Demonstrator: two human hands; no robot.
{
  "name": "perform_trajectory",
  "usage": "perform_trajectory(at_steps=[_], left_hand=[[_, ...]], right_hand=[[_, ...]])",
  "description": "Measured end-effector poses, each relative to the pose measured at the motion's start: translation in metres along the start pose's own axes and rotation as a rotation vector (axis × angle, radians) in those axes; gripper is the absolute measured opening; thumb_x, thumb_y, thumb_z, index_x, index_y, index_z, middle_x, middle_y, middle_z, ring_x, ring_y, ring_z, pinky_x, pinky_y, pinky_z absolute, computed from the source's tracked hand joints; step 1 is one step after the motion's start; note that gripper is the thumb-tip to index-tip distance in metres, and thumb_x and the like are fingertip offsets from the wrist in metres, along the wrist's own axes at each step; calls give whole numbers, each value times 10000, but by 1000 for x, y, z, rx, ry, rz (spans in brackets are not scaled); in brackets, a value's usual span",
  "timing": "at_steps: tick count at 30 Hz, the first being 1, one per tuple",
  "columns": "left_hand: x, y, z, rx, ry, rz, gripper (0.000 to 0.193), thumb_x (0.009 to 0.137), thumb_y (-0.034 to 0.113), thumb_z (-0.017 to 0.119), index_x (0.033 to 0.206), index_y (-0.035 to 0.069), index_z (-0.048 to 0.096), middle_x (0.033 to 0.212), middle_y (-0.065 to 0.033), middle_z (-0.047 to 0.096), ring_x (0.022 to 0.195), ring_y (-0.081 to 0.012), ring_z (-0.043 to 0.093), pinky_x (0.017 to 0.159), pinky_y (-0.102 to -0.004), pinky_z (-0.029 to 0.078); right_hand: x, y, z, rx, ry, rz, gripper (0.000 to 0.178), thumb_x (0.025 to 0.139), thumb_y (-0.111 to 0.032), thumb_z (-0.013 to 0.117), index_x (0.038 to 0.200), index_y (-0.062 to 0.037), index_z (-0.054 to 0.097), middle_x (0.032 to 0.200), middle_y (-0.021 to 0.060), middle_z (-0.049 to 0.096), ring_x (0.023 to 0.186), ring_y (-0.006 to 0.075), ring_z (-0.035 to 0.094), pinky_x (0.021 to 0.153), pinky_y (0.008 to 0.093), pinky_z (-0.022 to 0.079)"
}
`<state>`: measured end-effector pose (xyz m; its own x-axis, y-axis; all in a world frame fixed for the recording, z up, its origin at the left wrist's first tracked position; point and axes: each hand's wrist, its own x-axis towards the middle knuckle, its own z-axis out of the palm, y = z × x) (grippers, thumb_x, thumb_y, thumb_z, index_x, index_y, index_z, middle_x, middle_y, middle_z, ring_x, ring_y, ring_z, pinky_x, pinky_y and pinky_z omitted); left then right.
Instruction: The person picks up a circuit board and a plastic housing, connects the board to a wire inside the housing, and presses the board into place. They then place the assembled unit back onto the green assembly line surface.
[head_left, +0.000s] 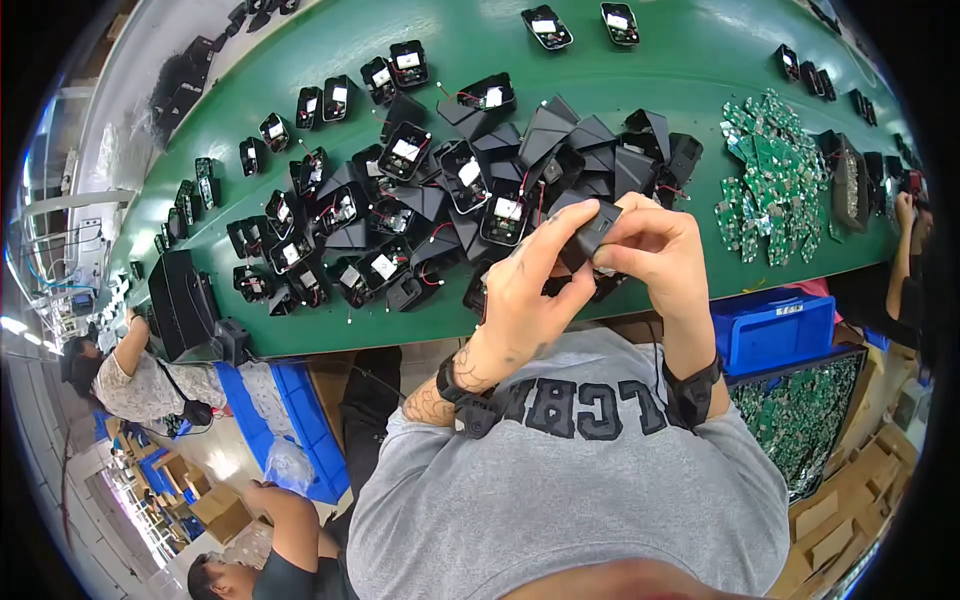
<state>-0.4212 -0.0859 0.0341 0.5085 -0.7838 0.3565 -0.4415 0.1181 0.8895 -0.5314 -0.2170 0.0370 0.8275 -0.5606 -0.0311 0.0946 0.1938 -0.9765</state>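
Between my two hands, just over the near edge of the green table, is a small black plastic housing (594, 232). My left hand (540, 278) closes on its left side with fingers and thumb. From the right, my right hand (655, 250) pinches it by thumb and fingertips. Right beyond my hands lies a heap of similar black housings (430, 205), many open, with white parts and red wires inside. One open housing (506, 215) with a white part lies close to my left fingers. The inside of the held housing is turned out of sight.
Green circuit boards (775, 175) lie piled on the table (660, 75) to the right. A blue crate (770, 330) stands by my right elbow, above a tray of boards (805, 420). Housings run in a line along the far left. Co-workers (150, 380) sit at left and right.
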Motion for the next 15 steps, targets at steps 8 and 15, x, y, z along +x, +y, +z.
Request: perform_trajectory(at_steps=[8,15], left_hand=[[10,13,-7,-708,-42,-479,655,872,-48,524,1440,90,228,1177,-154,520,957,-203,640,826,-317,552],[11,15,-10,-822,-115,-521,651,872,-27,536,1428,98,222,1216,-144,494,1040,-198,592,852,-325,534]], right_hand=[[-6,-5,-3,-637,71,-717,261,647,17,731,902,-27,696,944,111,648,962,280,625,831,396,481],[0,-9,0,-924,132,-874,200,646,-37,754,836,-55,693,848,62,646,919,274,614,780,395,470]])
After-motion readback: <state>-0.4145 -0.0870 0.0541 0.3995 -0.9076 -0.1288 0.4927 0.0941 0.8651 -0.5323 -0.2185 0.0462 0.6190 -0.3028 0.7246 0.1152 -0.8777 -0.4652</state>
